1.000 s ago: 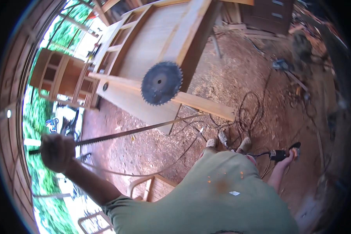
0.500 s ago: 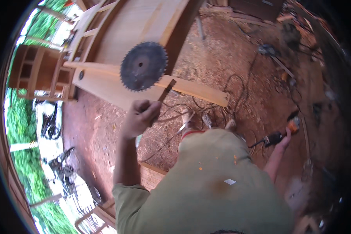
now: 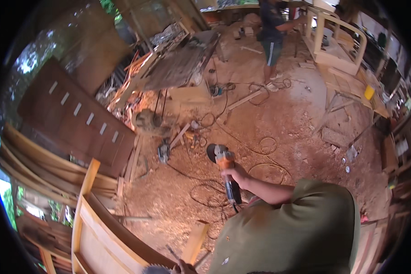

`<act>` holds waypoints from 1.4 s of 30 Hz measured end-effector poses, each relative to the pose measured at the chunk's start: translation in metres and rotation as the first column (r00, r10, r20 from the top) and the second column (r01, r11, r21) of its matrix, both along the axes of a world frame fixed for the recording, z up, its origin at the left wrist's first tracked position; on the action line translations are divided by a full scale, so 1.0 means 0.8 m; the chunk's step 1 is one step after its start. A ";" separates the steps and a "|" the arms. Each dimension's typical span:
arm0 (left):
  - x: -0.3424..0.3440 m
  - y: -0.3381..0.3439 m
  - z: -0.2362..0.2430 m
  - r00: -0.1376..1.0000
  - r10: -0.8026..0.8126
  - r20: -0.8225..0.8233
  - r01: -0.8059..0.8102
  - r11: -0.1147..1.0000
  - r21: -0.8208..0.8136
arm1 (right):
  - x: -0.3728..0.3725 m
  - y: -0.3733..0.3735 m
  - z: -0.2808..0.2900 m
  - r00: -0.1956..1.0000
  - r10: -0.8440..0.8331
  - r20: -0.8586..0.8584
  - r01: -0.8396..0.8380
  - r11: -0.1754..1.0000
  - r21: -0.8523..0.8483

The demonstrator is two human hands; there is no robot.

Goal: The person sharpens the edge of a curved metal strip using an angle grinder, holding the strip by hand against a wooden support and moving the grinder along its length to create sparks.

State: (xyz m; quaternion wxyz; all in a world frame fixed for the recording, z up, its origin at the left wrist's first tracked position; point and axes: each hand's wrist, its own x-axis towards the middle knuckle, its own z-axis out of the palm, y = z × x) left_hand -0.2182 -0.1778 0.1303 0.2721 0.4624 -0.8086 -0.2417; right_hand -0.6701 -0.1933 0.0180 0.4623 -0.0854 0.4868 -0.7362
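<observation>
My right hand point(image 3: 236, 176) is wrapped round an orange and black angle grinder point(image 3: 225, 160), held out over the floor with its dark disc at the far end. At the bottom edge my left hand point(image 3: 183, 268) is partly cut off by the frame, its fingers closed. A short, thin dark strip point(image 3: 171, 251) sticks up from it. Just left of that hand the toothed rim of a circular saw blade point(image 3: 156, 269) shows; whether the hand touches it I cannot tell. Close by are a wooden panel frame point(image 3: 106, 235) and a light wooden board point(image 3: 196, 239).
Cables point(image 3: 210, 187) lie looped across the sawdust-strewn floor, near another power tool point(image 3: 163, 151). A dark slotted panel point(image 3: 73, 114) leans at left. A worktable point(image 3: 182, 68) stands farther back. At far right, a co-worker point(image 3: 271, 36) stands beside a wooden chair frame point(image 3: 335, 41).
My view has swung right, toward the workshop and the co-worker. The saw blade and left hand now sit at the bottom edge. The grinder, still in my right hand, appears nearer the middle.
</observation>
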 end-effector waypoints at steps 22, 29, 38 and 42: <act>-0.007 0.001 0.097 0.939 0.329 0.100 -0.298 0.632 0.716 | -0.071 0.163 -0.046 0.960 -0.218 0.175 0.213 0.976 0.048; -0.053 -0.045 0.013 0.949 0.287 -0.131 -0.085 0.633 0.770 | 0.016 0.223 -0.012 0.928 -0.361 0.094 0.363 0.932 -0.005; -0.047 -0.083 -0.099 0.931 0.241 -0.276 0.052 0.658 0.751 | 0.102 0.330 -0.002 0.877 -0.439 0.197 0.441 0.897 0.035; -0.056 -0.098 -0.124 0.903 0.234 -0.360 0.114 0.677 0.727 | 0.098 0.355 -0.016 0.877 -0.433 0.205 0.451 0.891 -0.047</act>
